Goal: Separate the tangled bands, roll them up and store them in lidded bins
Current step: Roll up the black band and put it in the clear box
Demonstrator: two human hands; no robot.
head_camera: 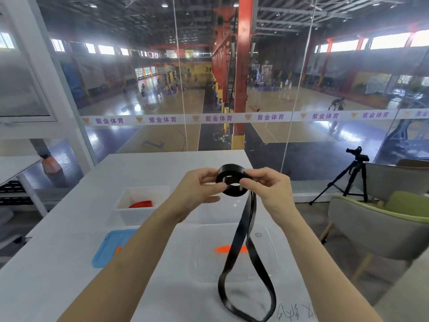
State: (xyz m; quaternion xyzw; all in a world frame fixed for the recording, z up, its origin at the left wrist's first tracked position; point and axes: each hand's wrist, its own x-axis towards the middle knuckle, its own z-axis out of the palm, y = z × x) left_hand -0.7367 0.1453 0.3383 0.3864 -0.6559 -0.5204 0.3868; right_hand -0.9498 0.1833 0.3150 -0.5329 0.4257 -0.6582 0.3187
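Glass wall [130, 89], full height, gives onto a large indoor basketball hall below, with a red steel column [242, 66] and a white banner strip [218, 118] printed in purple running across the panes. White table [58, 263], smooth top, far edge against the glass. Grey-and-green chair [371, 228] to the right of the table; black tripod [355, 175] behind it, by the glass. Clear container [271, 240], near centre of the table, an orange band [222, 249] showing within its outline. White bin [130, 217], open, left of centre, holding a red band [141, 204]. Blue lid [109, 247], flat on the table just in front of the white bin. Black band [232, 180], partly wound into a roll held above the table, its loose loop hanging down to the tabletop over the clear container. Left hand [197, 189] and right hand [271, 189], one on each side, both pinch the roll between thumb and fingertips.
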